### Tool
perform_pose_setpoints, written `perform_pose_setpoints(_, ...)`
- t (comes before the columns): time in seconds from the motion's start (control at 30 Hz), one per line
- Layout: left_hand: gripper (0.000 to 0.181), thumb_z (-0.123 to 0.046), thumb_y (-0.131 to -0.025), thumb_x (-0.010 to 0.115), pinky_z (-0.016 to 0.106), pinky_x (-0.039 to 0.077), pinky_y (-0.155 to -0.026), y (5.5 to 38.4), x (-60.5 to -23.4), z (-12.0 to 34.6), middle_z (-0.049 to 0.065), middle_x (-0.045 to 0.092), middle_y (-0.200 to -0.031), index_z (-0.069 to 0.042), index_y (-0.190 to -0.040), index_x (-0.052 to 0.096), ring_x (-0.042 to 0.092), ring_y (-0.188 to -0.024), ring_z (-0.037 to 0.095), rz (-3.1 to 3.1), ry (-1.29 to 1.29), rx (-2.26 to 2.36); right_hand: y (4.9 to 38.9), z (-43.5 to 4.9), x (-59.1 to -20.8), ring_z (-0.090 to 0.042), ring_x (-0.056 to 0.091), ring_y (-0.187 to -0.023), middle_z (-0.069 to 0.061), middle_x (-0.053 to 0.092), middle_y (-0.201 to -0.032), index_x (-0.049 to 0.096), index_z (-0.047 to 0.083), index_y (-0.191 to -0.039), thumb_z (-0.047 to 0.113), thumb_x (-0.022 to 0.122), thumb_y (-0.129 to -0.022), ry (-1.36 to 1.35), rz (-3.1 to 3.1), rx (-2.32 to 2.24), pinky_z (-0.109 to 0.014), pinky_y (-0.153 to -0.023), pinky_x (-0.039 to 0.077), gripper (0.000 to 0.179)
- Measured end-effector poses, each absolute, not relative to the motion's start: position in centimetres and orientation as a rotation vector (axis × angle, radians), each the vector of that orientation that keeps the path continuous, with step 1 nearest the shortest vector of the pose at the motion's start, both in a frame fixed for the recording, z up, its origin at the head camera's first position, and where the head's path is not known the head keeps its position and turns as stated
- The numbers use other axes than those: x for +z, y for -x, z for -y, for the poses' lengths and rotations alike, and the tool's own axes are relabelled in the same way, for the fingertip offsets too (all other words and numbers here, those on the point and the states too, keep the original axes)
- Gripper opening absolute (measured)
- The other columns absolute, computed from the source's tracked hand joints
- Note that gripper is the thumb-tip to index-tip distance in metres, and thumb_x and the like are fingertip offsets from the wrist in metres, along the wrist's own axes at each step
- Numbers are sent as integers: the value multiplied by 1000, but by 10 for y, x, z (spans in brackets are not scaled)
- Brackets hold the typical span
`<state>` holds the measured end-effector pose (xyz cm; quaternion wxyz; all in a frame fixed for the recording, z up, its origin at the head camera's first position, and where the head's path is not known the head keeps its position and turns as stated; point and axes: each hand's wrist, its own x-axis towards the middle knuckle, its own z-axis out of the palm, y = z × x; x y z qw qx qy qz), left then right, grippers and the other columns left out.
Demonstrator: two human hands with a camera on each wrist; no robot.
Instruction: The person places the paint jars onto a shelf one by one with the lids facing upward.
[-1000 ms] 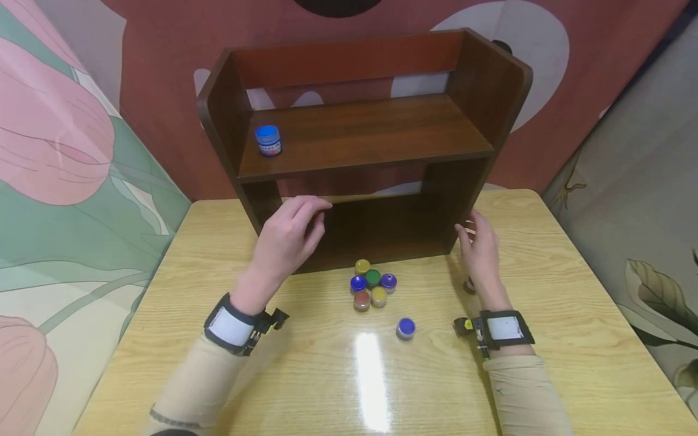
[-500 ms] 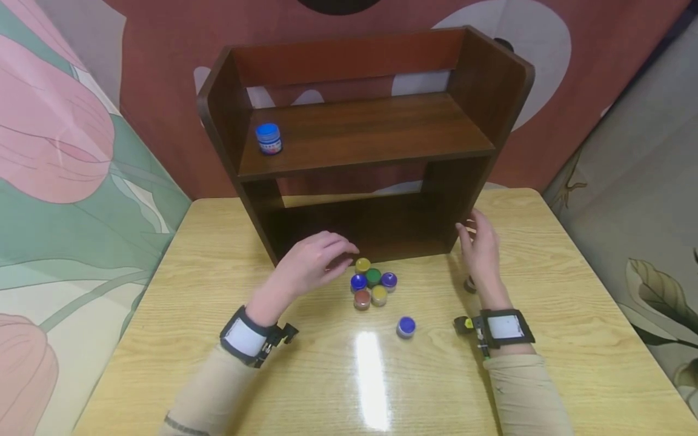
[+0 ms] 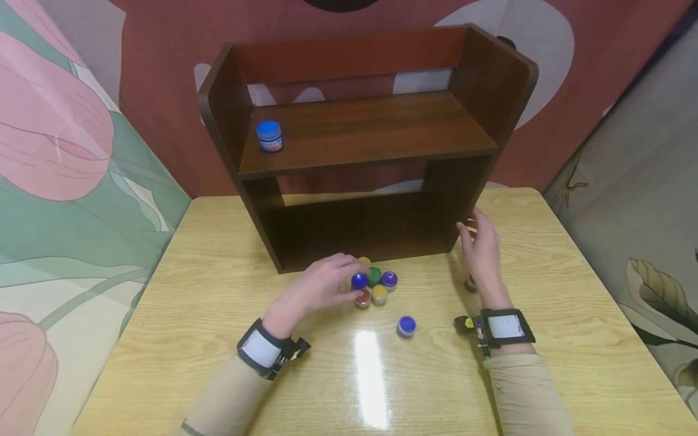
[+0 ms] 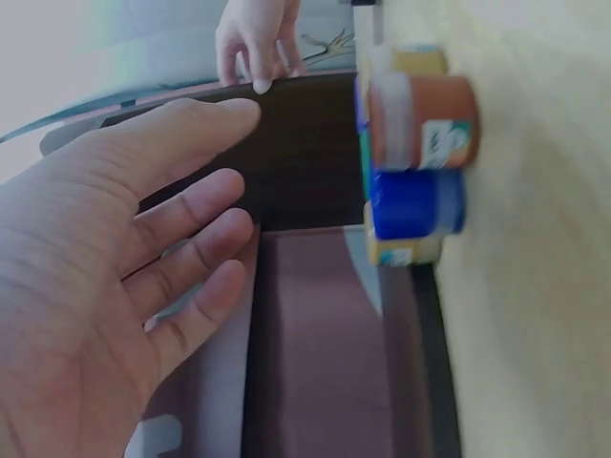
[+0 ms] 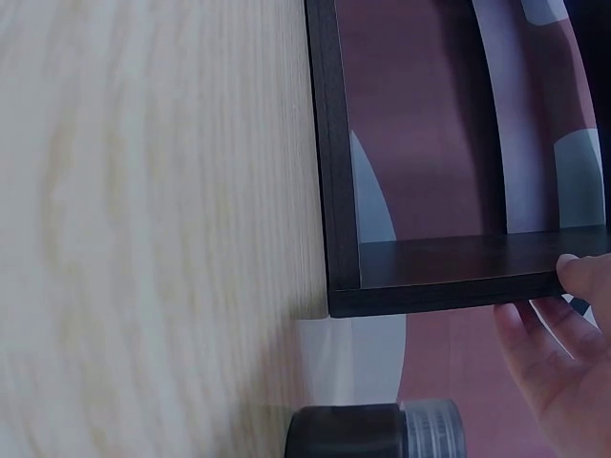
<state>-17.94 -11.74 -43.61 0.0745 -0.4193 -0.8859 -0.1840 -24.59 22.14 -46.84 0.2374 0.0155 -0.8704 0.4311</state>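
My left hand hovers at a cluster of small paint jars, its fingers spread around the near-left ones. In the left wrist view its thumb and fingers are apart with nothing between them. Beside them stand a red-brown jar and a blue jar. The cluster also has a green jar, a purple jar and a yellow jar. My right hand grips the right side panel of the dark wooden shelf, thumb on its front edge and fingers along the outer face.
A larger blue jar stands on the upper board at the left. One blue-lidded jar sits apart, nearer the front of the table. A dark-capped jar stands by the right wrist, partly hidden in the head view.
My left hand has come down and to the right, from in front of the shelf's lower opening to the jar cluster. My right hand stays at the side panel.
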Motion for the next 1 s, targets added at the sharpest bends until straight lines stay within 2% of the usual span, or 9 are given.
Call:
perform_pose_setpoints(0.23, 42, -32, -86, 79, 31, 55, -98, 173, -446, 112, -1, 68, -122, -17, -123, 67, 63, -114, 17, 2806, 1249, -554, 245, -220, -468, -41, 62, -115, -26, 60, -128, 54, -2, -133, 6, 55, -101, -50, 2376, 1172, -54, -94, 56, 34)
perform_pose_setpoints(0.47, 41, -21, -85, 81, 26, 57, -93, 171, -452, 108, -1, 67, -120, -16, -123, 67, 64, -110, 13, 2872, 1246, -521, 245, -221, -469, -42, 63, -115, -25, 61, -128, 54, -1, -134, 9, 55, -101, -46, 2387, 1159, -55, -94, 56, 34)
perform_pose_setpoints(0.6, 39, -12, -83, 82, 22, 56, -88, 170, -455, 107, -2, 67, -114, -17, -119, 68, 63, -103, 10, 2874, 1261, -517, 245, -221, -469, -41, 62, -116, -25, 61, -129, 54, -1, -134, 9, 55, -102, -53, 2389, 1159, -55, -95, 56, 34)
perform_pose_setpoints(0.77, 26, -4, -88, 73, 18, 54, -83, 169, -458, 105, -4, 66, -102, -17, -111, 69, 59, -93, 8, 2851, 1298, -575, 246, -222, -470, -41, 61, -117, -25, 61, -129, 54, -1, -134, 9, 55, -102, -53, 2385, 1164, -55, -95, 56, 34)
perform_pose_setpoints(1.0, 17, -6, -95, 65, 16, 52, -81, 168, -460, 101, -5, 67, -95, -17, -107, 70, 57, -88, 6, 2860, 1311, -621, 247, -222, -470, -41, 61, -117, -25, 61, -129, 54, -1, -135, 10, 54, -102, -54, 2391, 1161, -55, -95, 55, 34)
